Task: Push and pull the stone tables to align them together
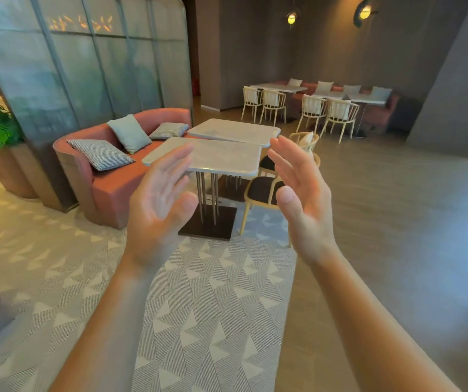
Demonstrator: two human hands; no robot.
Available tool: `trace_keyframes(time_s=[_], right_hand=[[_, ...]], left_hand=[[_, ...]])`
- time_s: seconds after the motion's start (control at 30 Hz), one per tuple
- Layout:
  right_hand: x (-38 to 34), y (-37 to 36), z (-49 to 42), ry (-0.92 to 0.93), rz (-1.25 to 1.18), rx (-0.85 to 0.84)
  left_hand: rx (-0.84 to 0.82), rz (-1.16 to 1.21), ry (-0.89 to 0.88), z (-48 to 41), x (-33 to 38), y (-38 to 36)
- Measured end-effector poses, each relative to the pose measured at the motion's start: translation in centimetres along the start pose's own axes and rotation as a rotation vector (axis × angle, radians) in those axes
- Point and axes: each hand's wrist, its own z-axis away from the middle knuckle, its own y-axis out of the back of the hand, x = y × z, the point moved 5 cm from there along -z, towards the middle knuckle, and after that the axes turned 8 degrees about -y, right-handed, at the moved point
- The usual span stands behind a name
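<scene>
The room is a bit dim, with warm yellow light. A small lamp [292, 17] and a big lamp [365, 11] glow high above the right grip [297, 193]. The left grip [159, 199] is blurry at its fingers. The desk [221, 157] between the grips shines pale. Far left of the grips, the screen [85, 66] leans and bends. The corner far below the left grip is smeared.

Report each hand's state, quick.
Left hand: open, fingers straight, holding nothing.
Right hand: open, fingers straight, holding nothing.
</scene>
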Motion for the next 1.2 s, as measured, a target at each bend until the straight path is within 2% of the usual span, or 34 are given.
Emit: trace_keyframes(time_s=[0.4, 0.7, 0.93, 1.07, 1.2], right_hand=[[15.6, -4.0, -17.9, -0.033, -0.006, 0.028], [31.6, -6.8, -32.4, -0.057, -0.051, 0.074], [41.8, -11.8, -43.5, -0.105, -0.071, -0.003], [48.9, -15.4, -48.7, -0.142, -0.054, -0.034], [58.8, -20.0, -53.8, -0.191, -0.002, -0.021]], left_hand=[[-0.020, 0.001, 0.014, -14.8, -19.4, 4.6], [-0.055, -0.057, 0.090, -25.4, -36.2, 7.1], [-0.043, -0.098, 0.126, -33.5, -48.3, 11.5], [-0.058, -0.092, 0.161, -36.4, -57.0, 14.5], [-0.075, -0.068, 0.211, -39.3, -68.5, 18.3]])
